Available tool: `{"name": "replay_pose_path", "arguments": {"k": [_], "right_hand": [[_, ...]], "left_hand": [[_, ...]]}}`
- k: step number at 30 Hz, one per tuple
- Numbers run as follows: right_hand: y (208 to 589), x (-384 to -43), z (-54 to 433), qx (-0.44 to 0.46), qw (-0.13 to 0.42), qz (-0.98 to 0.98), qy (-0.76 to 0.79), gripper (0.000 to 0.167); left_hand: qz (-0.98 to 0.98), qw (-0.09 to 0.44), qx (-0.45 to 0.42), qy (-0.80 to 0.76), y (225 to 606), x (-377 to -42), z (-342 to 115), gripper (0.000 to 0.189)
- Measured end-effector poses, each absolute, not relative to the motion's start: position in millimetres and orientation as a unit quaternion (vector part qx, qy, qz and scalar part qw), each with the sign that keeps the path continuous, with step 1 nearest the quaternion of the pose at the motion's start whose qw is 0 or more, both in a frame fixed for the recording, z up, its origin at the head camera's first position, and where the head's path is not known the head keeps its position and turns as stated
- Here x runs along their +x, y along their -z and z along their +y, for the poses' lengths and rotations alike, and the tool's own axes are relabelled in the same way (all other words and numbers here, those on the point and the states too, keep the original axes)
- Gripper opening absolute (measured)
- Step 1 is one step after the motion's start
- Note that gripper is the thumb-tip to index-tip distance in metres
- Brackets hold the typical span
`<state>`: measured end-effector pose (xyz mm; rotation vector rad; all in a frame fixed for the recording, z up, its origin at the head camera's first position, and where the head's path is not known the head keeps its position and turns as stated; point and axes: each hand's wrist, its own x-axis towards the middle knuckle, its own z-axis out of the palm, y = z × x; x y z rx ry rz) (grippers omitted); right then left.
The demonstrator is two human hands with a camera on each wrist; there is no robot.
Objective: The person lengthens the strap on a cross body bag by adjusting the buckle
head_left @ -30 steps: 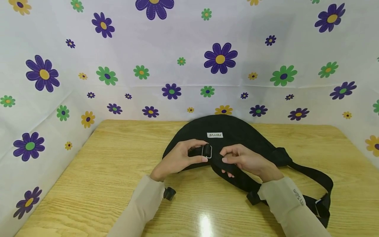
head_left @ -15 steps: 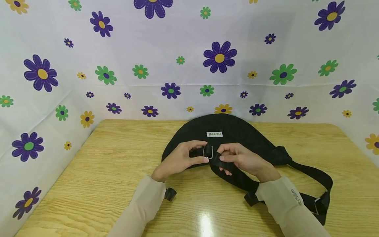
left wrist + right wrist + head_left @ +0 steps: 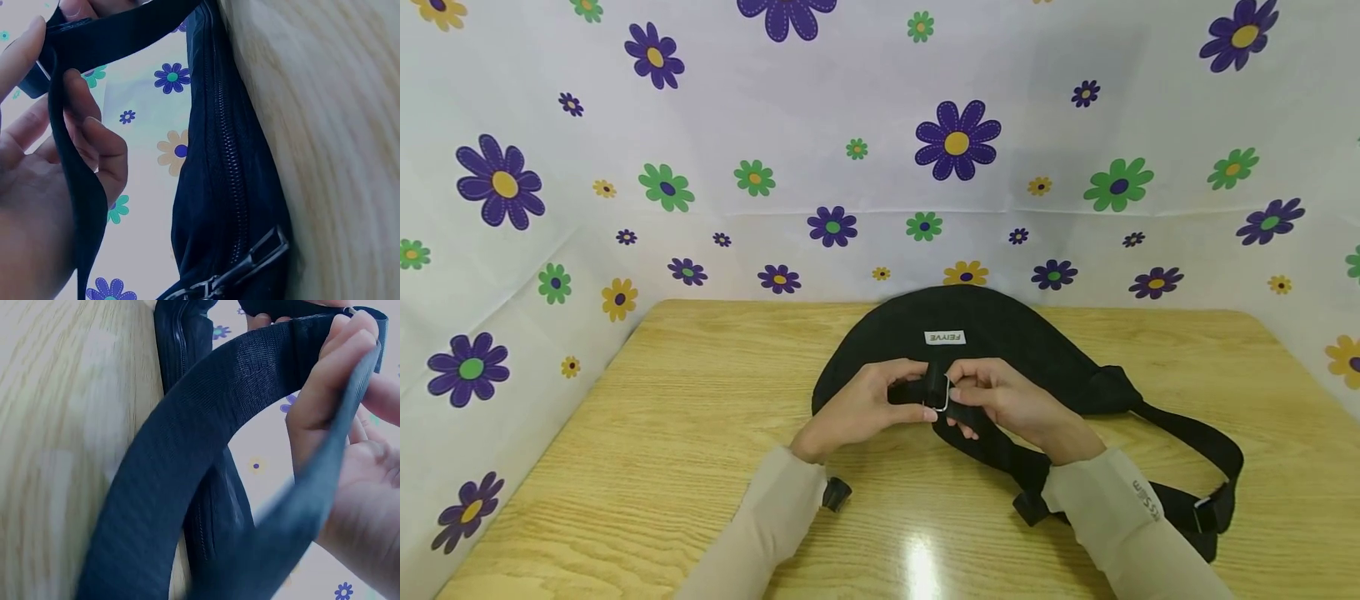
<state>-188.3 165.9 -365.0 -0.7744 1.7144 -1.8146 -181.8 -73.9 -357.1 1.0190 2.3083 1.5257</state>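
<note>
A black crescent-shaped sling bag (image 3: 977,321) with a white label (image 3: 945,337) lies on the table; its zipper (image 3: 228,162) runs along the edge in the left wrist view. Over its near edge, my left hand (image 3: 865,408) pinches a black strap (image 3: 125,34) between thumb and fingertips, right beside a rectangular metal buckle (image 3: 945,393). My right hand (image 3: 1015,404) meets it from the other side, thumb and forefinger pinching webbing (image 3: 269,359) at the buckle's right edge. A loose length of strap hangs past my palm in the left wrist view. Fingers partly hide the buckle.
The strap (image 3: 1195,433) loops off to the right, with another metal adjuster (image 3: 1206,512) near my right sleeve. A strap end (image 3: 837,493) shows beside my left cuff, on the wooden table (image 3: 715,383). Flower-patterned cloth (image 3: 850,100) stands behind and at the sides.
My left hand has brought the buckle slightly right, and my right hand has moved left, so the fingertips now meet at the buckle. The strap loop at right has shifted a little.
</note>
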Motion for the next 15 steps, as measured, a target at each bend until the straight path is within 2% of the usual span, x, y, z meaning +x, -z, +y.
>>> {"name": "replay_pose_path", "arguments": {"k": [15], "right_hand": [[367.4, -196.0, 181.9, -0.323, 0.304, 0.625, 0.642, 0.014]], "left_hand": [[0.803, 0.048, 0.322, -0.498, 347.7, -185.7, -86.3, 0.050]]}}
